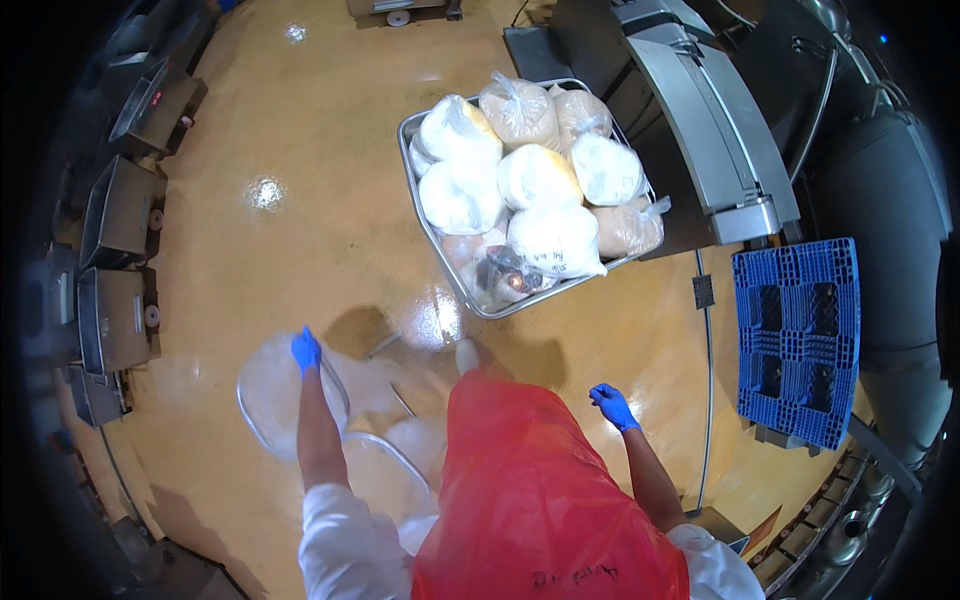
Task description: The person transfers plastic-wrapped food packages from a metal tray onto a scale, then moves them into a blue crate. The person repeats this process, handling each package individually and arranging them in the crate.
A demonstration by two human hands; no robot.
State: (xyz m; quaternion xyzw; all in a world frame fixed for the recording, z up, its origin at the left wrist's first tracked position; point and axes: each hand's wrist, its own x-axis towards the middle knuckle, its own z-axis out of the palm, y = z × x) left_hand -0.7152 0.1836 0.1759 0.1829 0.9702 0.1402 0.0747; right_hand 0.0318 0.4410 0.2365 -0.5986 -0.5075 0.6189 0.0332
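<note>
My left hand (306, 350), in a blue glove, is closed on the edge of a clear plastic bag (275, 385) that hangs around a metal hoop to my left. A second metal hoop (395, 455) with clear plastic stands beside it, closer to my body. My right hand (615, 408), also gloved in blue, is held out to the right over the floor. Its fingers are curled in, and nothing shows in them. Ahead of me stands a metal tub (447, 262) heaped with filled plastic bags (555, 240), some white and some tan.
A grey steel machine (690, 110) adjoins the tub's right side. A blue plastic pallet (798, 342) stands at the right, near a large round tank (885, 230). Several wheeled metal bins (112, 318) line the left side. The tan floor (300, 250) has shiny patches.
</note>
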